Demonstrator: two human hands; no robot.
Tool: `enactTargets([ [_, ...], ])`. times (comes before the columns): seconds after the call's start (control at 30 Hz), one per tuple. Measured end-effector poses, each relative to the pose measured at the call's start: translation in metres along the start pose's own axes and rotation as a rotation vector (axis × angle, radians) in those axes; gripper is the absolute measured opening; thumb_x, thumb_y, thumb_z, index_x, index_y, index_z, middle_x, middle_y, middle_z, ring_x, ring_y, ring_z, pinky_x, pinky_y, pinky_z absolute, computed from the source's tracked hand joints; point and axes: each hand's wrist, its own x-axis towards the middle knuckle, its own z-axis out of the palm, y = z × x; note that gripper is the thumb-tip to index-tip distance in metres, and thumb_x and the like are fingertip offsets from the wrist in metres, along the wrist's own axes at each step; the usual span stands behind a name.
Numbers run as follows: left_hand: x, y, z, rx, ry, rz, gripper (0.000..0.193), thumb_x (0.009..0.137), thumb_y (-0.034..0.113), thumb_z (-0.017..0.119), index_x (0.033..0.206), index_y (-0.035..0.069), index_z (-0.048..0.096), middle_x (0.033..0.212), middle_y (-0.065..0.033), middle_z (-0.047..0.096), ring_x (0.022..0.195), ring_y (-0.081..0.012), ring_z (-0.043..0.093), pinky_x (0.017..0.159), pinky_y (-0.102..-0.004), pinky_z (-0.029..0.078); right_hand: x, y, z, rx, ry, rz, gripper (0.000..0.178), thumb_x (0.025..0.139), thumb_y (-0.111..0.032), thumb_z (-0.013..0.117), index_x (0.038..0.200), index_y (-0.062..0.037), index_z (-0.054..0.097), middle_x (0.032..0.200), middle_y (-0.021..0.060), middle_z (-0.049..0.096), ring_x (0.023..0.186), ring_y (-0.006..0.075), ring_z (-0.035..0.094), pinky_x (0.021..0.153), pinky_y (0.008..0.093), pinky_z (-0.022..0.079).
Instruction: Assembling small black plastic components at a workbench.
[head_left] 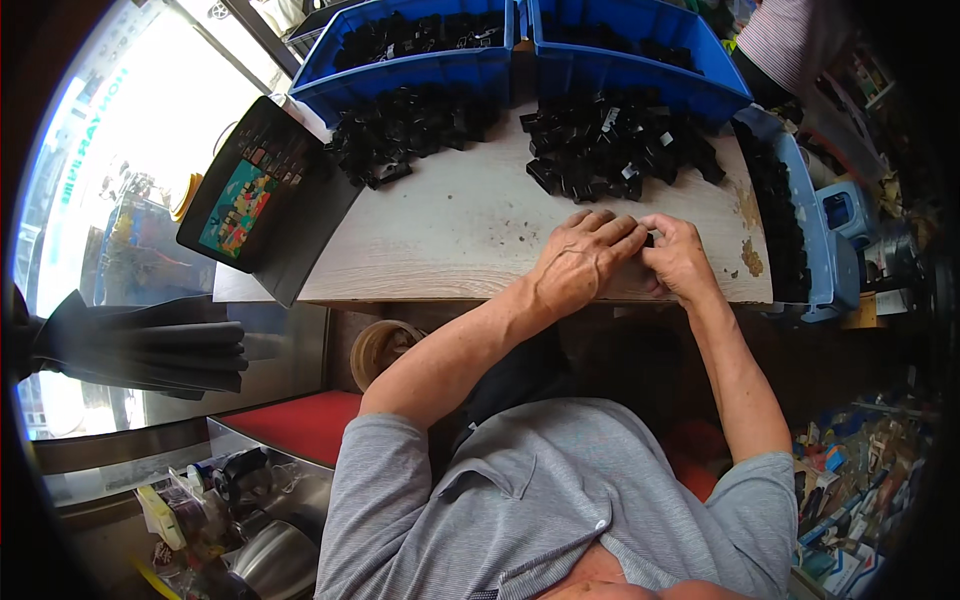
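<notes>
My hands meet near the front edge of the pale wooden table, slightly right of its middle. A small black part [651,239] shows as a dark bit between them; most of it is covered by fingers. My right hand [682,262] is closed on it with thumb and fingers bent inward. From the left, my left hand [585,258] reaches over, its fingers pressed together against the part and the right fingertips. Just beyond lies a heap of black plastic parts [610,150], some with shiny metal bits. Another black heap [415,125] lies farther left.
Two blue bins [430,75] of black parts stand along the table's back. A tablet [240,205] in a dark folding cover leans at the left. A light blue crate [820,235] with black parts sits right of the table [430,240]. Below its edge is a round tub [375,350].
</notes>
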Motion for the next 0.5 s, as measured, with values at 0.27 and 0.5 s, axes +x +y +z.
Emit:
enactTargets([
  [0.27, -0.0036, 0.0093, 0.0017, 0.043, -0.023, -0.057, 0.05, 0.088, 0.01, 0.061, 0.137, 0.007, 0.061, 0.135, -0.0105, 0.064, 0.125, -0.0311, 0.06, 0.108, -0.043, 0.045, -0.0006, -0.002, 0.0021, -0.059, 0.044, 0.009, 0.041, 0.082, 0.003, 0.058, 0.122, 0.0004, 0.065, 0.059, 0.0025, 0.057, 0.041, 0.0129, 0.055, 0.036, 0.0279, 0.043],
  [0.5, -0.0083, 0.0103, 0.0006, 0.062, 0.012, -0.04, 0.051, 0.085, 0.007, 0.061, 0.135, 0.007, 0.061, 0.132, -0.0105, 0.065, 0.122, -0.031, 0.06, 0.105, -0.0424, 0.046, -0.0027, -0.0074, 0.0037, -0.098, 0.004, 0.006, 0.039, 0.082, 0.002, 0.057, 0.121, -0.0005, 0.066, 0.06, 0.0029, 0.058, 0.044, 0.0131, 0.058, 0.038, 0.0291, 0.046],
])
